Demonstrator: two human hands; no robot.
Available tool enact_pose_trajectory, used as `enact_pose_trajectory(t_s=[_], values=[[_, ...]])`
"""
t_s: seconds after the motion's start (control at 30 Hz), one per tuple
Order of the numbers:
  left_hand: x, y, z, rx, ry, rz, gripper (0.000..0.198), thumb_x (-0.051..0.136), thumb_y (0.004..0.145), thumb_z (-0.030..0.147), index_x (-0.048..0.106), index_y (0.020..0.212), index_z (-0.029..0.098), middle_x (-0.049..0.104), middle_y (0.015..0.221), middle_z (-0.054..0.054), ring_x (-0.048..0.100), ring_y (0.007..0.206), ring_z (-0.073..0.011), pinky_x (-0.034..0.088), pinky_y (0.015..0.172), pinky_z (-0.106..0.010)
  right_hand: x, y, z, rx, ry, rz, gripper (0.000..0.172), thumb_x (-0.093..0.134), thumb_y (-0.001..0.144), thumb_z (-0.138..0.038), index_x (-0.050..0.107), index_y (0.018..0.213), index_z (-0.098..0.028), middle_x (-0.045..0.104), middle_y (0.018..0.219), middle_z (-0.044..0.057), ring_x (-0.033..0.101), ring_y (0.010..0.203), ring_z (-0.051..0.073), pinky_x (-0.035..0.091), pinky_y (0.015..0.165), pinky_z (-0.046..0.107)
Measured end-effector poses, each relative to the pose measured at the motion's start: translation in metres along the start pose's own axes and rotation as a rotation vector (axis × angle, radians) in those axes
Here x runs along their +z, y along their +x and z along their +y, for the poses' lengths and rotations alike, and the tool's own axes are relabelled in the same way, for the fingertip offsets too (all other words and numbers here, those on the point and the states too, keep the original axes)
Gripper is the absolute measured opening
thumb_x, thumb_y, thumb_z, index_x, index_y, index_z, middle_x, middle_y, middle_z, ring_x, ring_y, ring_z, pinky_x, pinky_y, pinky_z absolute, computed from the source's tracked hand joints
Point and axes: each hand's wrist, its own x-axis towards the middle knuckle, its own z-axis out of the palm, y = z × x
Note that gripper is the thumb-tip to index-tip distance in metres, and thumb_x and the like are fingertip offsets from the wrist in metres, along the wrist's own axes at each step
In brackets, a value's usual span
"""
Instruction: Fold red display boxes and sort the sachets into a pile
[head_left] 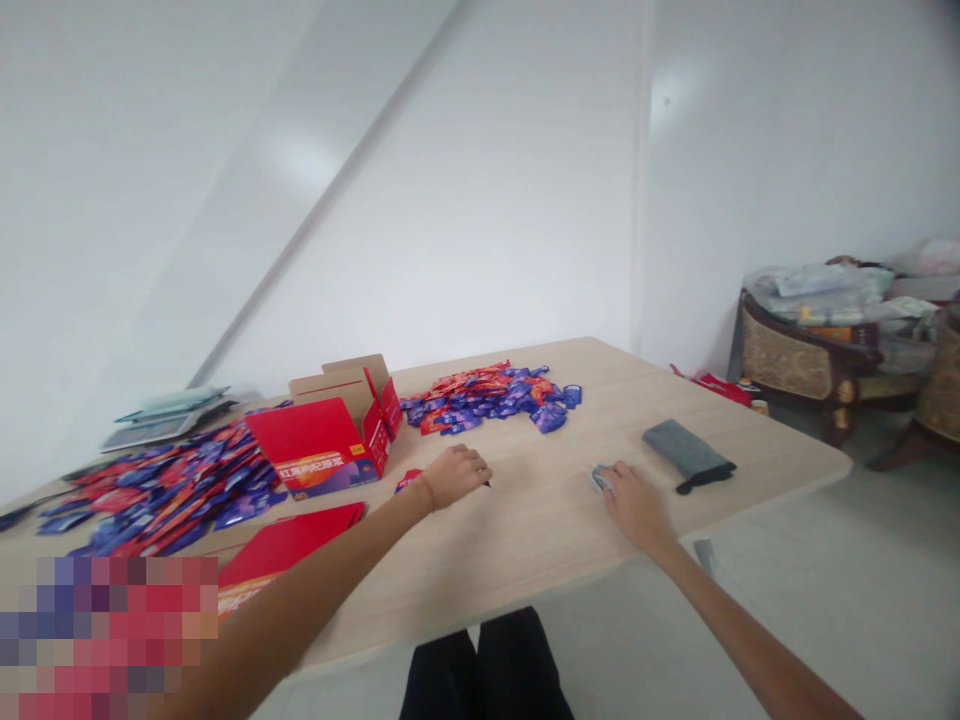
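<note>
My left hand (457,473) rests knuckles-up on the wooden table (540,540), fingers curled over a thin dark object whose tip shows at its right; I cannot name it. My right hand (634,500) lies on the table with its fingers closed over a small grey-blue object (598,478). A pile of red and blue sachets (491,395) lies beyond both hands. An open red cardboard box (330,440) stands to the left of my left hand, with one red sachet (407,480) between them.
A larger heap of red and blue sachets (157,490) covers the table's left side, beside a flat red carton (289,545). A grey pouch (686,455) lies right of my right hand. A scale (161,420) sits far left. A cluttered armchair (817,340) stands at right.
</note>
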Motion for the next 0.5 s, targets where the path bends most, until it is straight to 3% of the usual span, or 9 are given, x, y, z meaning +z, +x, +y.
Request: enact_pose_trajectory(t_s=[0.23, 0.5], values=[[-0.014, -0.008, -0.035, -0.282, 0.044, 0.017, 0.025, 0.048, 0.100, 0.008, 0.068, 0.114, 0.015, 0.072, 0.109, -0.017, 0.069, 0.096, -0.0259, 0.049, 0.085, -0.037, 0.004, 0.000, 0.002, -0.006, -0.018, 0.003, 0.035, 0.047, 0.098, -0.020, 0.068, 0.126, -0.024, 0.065, 0.121, 0.010, 0.059, 0.108, 0.023, 0.042, 0.087, 0.030], [-0.005, -0.009, -0.023, -0.436, 0.061, 0.032, 0.021, 0.052, 0.101, 0.020, 0.067, 0.110, 0.008, 0.070, 0.093, -0.021, 0.068, 0.089, -0.0296, 0.051, 0.081, -0.042, 0.005, 0.001, 0.002, -0.003, -0.019, -0.010, 0.034, 0.048, 0.098, -0.020, 0.068, 0.125, -0.023, 0.065, 0.122, 0.010, 0.060, 0.108, 0.023, 0.042, 0.086, 0.030]])
